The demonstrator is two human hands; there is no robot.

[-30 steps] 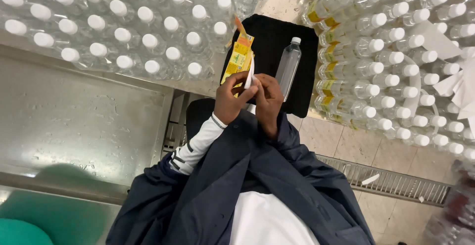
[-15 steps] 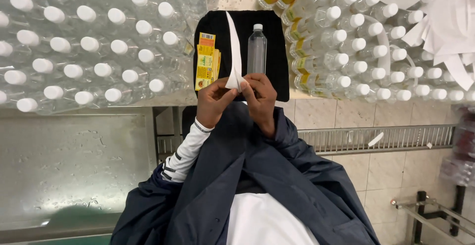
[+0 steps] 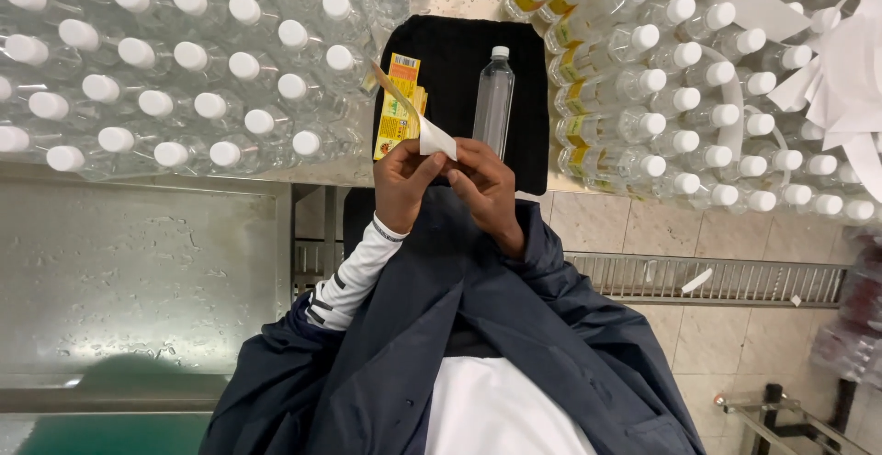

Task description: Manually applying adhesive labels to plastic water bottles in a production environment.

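both hands meet at the near edge of a black rectangular mat (image 3: 528, 133), pinching one thing between them: a narrow sticker label with a yellow and orange printed face and a white paper backing (image 3: 424, 130). the left hand (image 3: 404, 182) has its thumb and fingers closed on the lower end of the strip, and the right hand (image 3: 482, 187) grips the white corner just beside it, fingertips of the two hands nearly touching. the strip curls up and away from the grip toward the far left, so its long axis runs diagonally from the hands to the stack of yellow and orange printed labels (image 3: 399, 106) lying on the mat's left part. a clear plastic bottle with a white cap (image 3: 493, 104) lies flat on the mat just beyond the right hand, long axis pointing away from the person, cap at the far end; the right hand is the nearer of the two to it. crowded upright clear bottles with white caps (image 3: 184, 60) fill the table to the left, and upright bottles with yellow labels (image 3: 661, 78) stand to the right, with loose white paper strips (image 3: 850, 78) heaped at the far right.
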